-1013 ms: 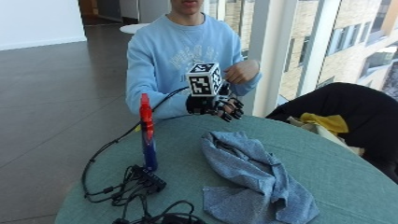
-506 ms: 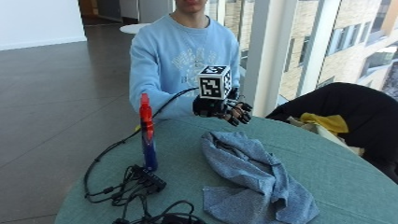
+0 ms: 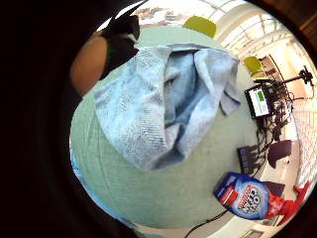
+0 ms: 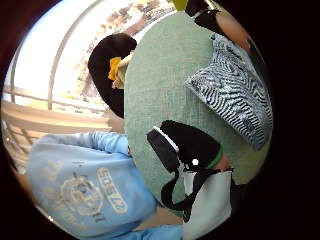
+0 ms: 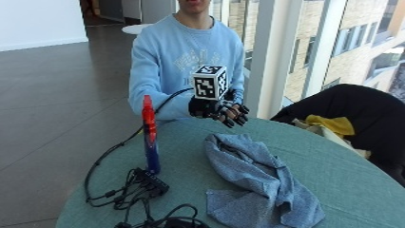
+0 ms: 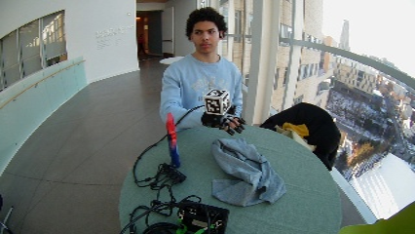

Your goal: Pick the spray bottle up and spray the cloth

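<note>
Nothing of the task is done: the spray bottle (image 5: pixel 150 135) stands untouched on the bench (image 5: pixel 354 185) beside the cloth (image 5: pixel 253 178); the hand (image 5: pixel 218 108) is raised, fingers relaxed, empty.

The spray bottle (image 5: pixel 150 137) is blue with a red head and a red-and-white label, standing at nine o'clock from the blue-grey, finely woven cloth (image 5: pixel 256 180). The table (image 5: pixel 342 175) is pale green; the right hand (image 5: pixel 223 109) wears black.
</note>
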Available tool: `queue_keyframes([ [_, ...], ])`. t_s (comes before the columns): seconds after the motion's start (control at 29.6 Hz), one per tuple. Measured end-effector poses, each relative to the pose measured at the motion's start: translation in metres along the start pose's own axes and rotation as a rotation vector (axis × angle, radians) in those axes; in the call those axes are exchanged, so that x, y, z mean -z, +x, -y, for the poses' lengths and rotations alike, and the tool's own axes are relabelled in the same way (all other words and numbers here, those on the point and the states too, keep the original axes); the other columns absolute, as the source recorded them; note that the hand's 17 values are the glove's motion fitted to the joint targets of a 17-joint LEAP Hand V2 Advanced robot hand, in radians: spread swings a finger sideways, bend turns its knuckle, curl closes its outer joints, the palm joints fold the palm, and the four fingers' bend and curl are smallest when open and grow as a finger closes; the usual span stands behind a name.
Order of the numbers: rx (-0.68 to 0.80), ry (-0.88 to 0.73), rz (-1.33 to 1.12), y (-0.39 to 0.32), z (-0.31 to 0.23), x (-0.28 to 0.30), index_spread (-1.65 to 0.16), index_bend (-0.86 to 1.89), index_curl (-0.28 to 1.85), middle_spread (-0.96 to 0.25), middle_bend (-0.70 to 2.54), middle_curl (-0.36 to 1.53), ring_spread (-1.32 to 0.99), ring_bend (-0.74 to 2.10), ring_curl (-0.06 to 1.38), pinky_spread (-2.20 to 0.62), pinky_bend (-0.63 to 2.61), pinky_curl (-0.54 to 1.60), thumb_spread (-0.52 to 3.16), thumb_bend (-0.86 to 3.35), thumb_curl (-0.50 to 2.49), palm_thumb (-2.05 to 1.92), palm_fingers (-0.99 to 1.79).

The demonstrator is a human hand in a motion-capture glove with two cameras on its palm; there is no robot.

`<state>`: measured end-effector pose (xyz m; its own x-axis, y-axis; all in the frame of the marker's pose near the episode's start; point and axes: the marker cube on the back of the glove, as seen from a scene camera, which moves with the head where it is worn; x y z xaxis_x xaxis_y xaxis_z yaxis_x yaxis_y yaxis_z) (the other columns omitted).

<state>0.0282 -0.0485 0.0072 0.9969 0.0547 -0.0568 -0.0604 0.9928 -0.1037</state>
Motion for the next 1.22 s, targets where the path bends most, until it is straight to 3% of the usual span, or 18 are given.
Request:
queue_keyframes([
  [0.57,-0.146,0.129,0.060,0.015,-0.092,0.025,-0.44,0.10,0.23,-0.10,0.27,0.36,-0.01,0.26,0.29,0.22,0.26,0.33,1.10,0.01,0.26,0.59,0.53],
  [0.88,-0.384,0.351,0.219,0.042,-0.181,0.042,-0.44,0.12,0.23,-0.10,0.26,0.37,-0.02,0.30,0.30,0.22,0.27,0.34,1.03,-0.04,0.24,0.46,0.59],
  [1.05,-0.576,0.465,0.372,0.063,-0.221,0.048,-0.39,0.17,0.25,-0.10,0.31,0.39,-0.03,0.33,0.31,0.20,0.19,0.31,0.99,-0.05,0.25,0.42,0.78],
  [1.22,-0.588,0.543,0.402,0.091,-0.238,0.043,-0.37,0.12,0.26,-0.09,0.32,0.40,-0.04,0.35,0.33,0.19,0.20,0.32,0.96,-0.04,0.25,0.40,0.79],
])
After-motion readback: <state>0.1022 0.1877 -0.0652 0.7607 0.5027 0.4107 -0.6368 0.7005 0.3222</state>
